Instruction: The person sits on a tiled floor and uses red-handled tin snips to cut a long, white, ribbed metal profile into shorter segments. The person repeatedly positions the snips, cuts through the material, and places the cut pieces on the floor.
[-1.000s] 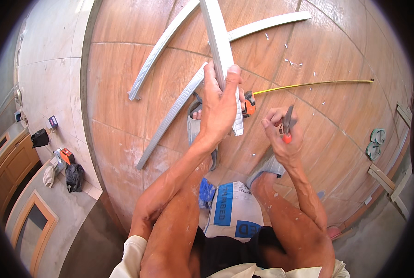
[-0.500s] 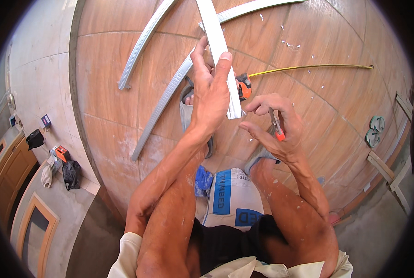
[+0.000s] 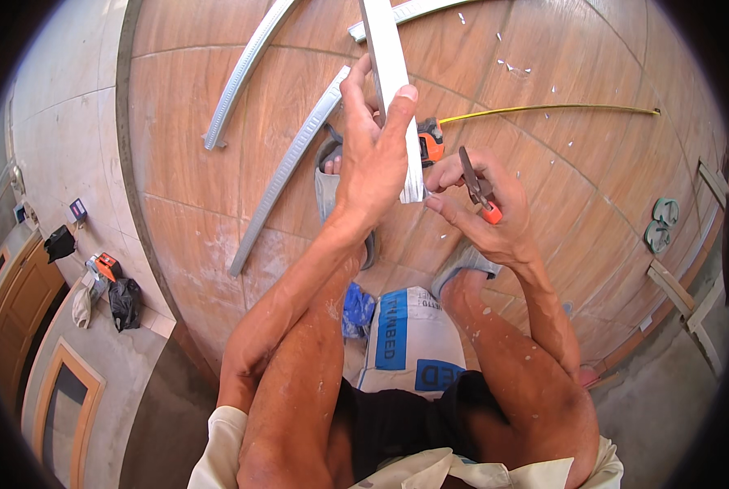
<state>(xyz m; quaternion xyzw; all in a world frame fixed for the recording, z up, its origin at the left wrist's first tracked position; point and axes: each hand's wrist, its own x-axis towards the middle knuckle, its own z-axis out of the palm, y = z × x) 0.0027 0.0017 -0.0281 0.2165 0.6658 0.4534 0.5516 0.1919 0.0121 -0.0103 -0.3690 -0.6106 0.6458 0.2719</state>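
Right hand's [image 3: 507,228] thumb and forefinger have drawn together beside the pale strip's [image 3: 392,69] near end, so attention seems centred there.
Contact there is unclear; its other fingers hold a red-handled tool [image 3: 472,179]. The left hand [image 3: 374,167] grips the strip above the floor [image 3: 576,236], near the tape measure [image 3: 431,147].

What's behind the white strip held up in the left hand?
Behind the white strip, on the tiled floor, another pale strip shows on both sides. The stretch of it directly behind is covered, and so is the floor there; the left hand also hides some.
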